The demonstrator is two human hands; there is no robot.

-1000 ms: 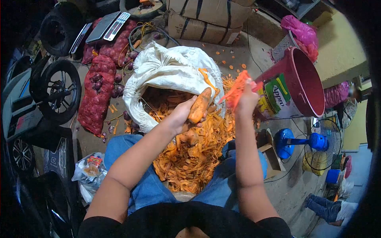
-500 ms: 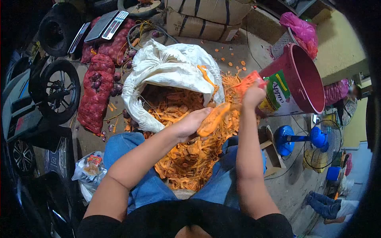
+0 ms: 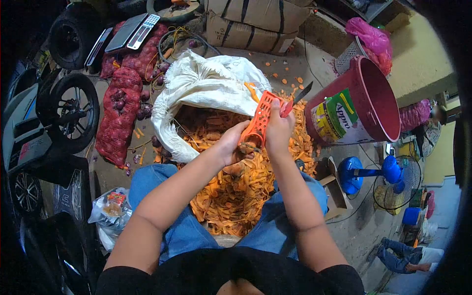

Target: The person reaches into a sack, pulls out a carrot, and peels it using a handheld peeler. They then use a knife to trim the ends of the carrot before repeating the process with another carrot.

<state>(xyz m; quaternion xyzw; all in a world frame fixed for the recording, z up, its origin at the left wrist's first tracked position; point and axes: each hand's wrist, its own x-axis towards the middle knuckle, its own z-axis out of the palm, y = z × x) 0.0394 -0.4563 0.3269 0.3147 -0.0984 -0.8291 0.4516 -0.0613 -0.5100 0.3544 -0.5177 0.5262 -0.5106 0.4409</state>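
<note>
My left hand is closed round a carrot, its dark end turned toward me. My right hand grips a red-orange perforated peeler, which lies against the carrot. A knife with a red handle is also in my right hand, its dark blade pointing up and right. Orange peelings form a heap below both hands, between my knees. Behind the hands lies an open white woven sack with more orange pieces inside.
A maroon bucket stands at the right, near a blue fan. Red net bags of onions and a scale lie left, beside a motorbike wheel. Cartons are at the back; a person is lower right.
My right hand has come in and down toward my left hand, bringing the peeler onto the carrot. The carrot now points more toward me, and the knife blade shows.
</note>
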